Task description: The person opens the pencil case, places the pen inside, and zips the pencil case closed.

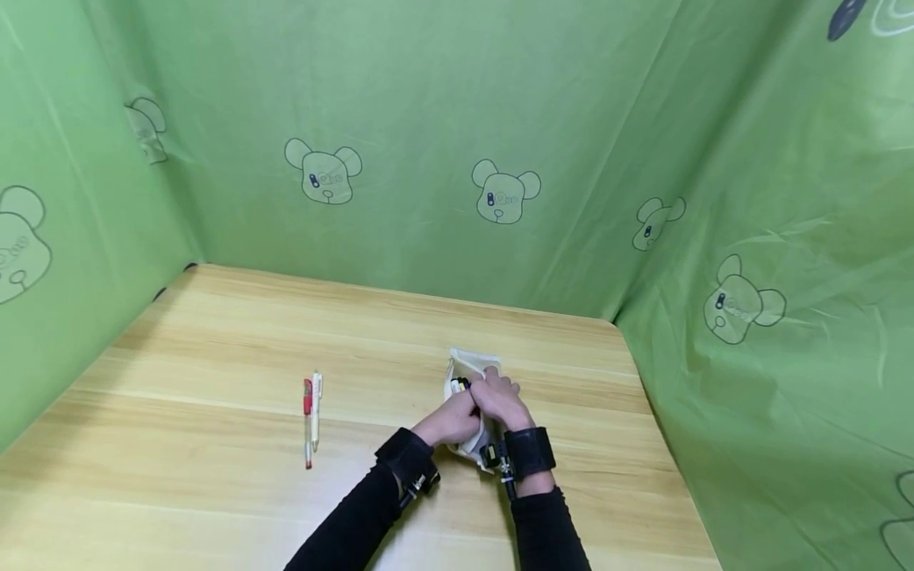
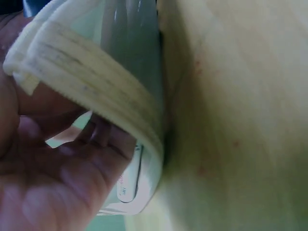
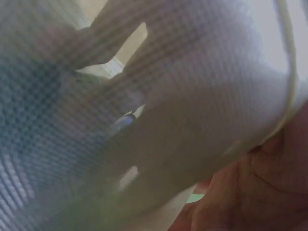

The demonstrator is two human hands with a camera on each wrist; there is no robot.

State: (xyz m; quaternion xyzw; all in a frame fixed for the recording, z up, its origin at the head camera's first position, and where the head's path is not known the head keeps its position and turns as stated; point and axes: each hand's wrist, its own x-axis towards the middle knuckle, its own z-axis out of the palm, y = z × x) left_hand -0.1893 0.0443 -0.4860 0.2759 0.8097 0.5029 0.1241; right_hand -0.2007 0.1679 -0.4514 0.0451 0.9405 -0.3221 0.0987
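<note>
A whitish mesh zippered pouch (image 1: 474, 359) lies on the table, with dark and pale pen-like items (image 1: 459, 385) showing in its mouth. My left hand (image 1: 455, 420) holds the near-left edge of the pouch. In the left wrist view its fingers (image 2: 113, 139) curl behind the zipper band (image 2: 91, 72), close to a white item (image 2: 129, 180) inside. From the right side, my right hand (image 1: 501, 398) grips the opposite edge, next to the left hand. Mesh (image 3: 192, 110) fills most of the right wrist view and hides its fingertips.
To the left on the wooden table (image 1: 178, 444) lie a red-capped pen (image 1: 308, 420) and a white pen (image 1: 316, 412), side by side. Green curtains (image 1: 414, 238) with bear faces surround the table at the back and both sides.
</note>
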